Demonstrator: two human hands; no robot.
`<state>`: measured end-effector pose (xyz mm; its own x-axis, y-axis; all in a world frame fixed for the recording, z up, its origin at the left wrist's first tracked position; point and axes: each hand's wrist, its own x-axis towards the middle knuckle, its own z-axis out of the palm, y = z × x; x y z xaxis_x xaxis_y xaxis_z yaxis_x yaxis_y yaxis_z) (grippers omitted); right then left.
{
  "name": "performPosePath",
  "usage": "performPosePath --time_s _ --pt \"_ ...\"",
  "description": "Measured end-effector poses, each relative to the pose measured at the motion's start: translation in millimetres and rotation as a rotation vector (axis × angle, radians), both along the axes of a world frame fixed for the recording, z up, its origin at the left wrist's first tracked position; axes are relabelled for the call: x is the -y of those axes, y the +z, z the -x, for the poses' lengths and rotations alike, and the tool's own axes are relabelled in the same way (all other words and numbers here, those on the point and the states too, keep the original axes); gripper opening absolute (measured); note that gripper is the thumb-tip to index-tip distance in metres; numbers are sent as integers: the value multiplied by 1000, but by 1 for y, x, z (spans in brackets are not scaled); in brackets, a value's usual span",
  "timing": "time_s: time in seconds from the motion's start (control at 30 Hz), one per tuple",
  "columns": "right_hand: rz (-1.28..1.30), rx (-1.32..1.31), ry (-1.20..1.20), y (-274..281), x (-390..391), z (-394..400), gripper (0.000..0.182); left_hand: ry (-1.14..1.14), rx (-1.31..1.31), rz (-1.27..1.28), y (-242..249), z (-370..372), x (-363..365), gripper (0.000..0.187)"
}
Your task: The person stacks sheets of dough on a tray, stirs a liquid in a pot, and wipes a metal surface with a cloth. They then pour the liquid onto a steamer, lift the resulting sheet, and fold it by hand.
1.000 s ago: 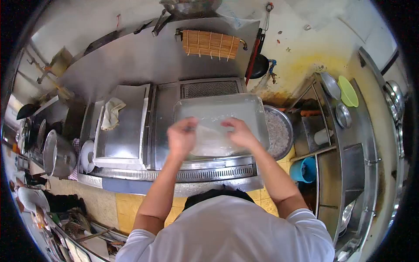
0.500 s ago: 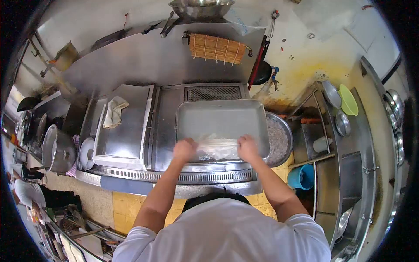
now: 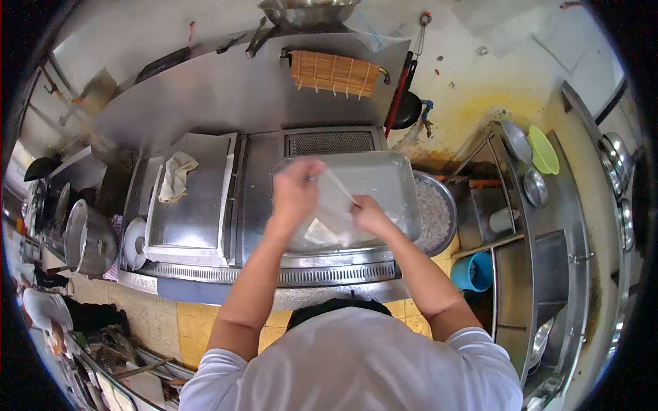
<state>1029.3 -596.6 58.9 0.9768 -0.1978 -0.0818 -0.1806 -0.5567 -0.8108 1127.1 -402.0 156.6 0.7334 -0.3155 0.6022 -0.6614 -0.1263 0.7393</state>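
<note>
In the head view, a thin, translucent whitish sheet that looks like plastic film (image 3: 332, 207) is pulled between my two hands above a large rectangular metal tray (image 3: 392, 183). My left hand (image 3: 298, 186), blurred by motion, is closed on its upper end over the tray's left side. Lower and to the right, my right hand (image 3: 369, 215) pinches another edge of it. The lower part of the sheet hangs over the near side of the tray. The tray sits on a steel counter (image 3: 264, 198).
Right of the tray stands a round metal basin (image 3: 434, 212) of pale, grainy contents. A cloth (image 3: 178, 177) lies on a steel cover (image 3: 195, 219) at the left. A blue bucket (image 3: 471, 274) is on the floor by the right shelving. Another person (image 3: 46, 308) stands far left.
My left hand has moved up and away from me, raising one end of the sheet. My right hand has shifted left and slightly up. The bunched sheet is now stretched at a slant.
</note>
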Motion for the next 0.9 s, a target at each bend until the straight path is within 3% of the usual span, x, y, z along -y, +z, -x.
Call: performPosePath --time_s 0.03,0.1,0.2,0.27,0.33,0.43,0.47,0.53,0.63,0.7,0.77,0.9 --pt "90 10 -42 -41 27 10 32 120 -99 -6 22 -1 -10 11" --pt "335 -151 3 -70 69 33 35 189 -81 -65 11 -17 -28 12" --pt "334 -176 12 -16 52 40 33 142 -114 -177 -15 -2 -18 12" --pt "130 439 -55 -8 23 19 32 -6 -90 -226 -20 28 6 14" --pt "-144 493 -22 60 -21 5 30 -58 -75 -229 -10 41 16 16" --pt "-120 150 6 35 -17 10 28 18 -32 -131 20 38 4 20" --pt "41 199 -38 8 -2 16 27 61 9 -65 27 20 -14 20" --pt "291 13 -67 -29 45 30 30 200 -162 -59 42 6 -40 17" --pt "296 -238 -67 -17 70 35 33 255 -138 -73 -7 -4 -45 13" --pt "71 252 -29 -12 49 19 30 162 -262 -188 -20 13 -23 17" --pt "-351 498 32 34 0 -7 23 83 -357 -227 -23 29 3 20" --pt "-106 278 -111 88 -29 -12 20 -28 -469 -117 -25 25 27 36"
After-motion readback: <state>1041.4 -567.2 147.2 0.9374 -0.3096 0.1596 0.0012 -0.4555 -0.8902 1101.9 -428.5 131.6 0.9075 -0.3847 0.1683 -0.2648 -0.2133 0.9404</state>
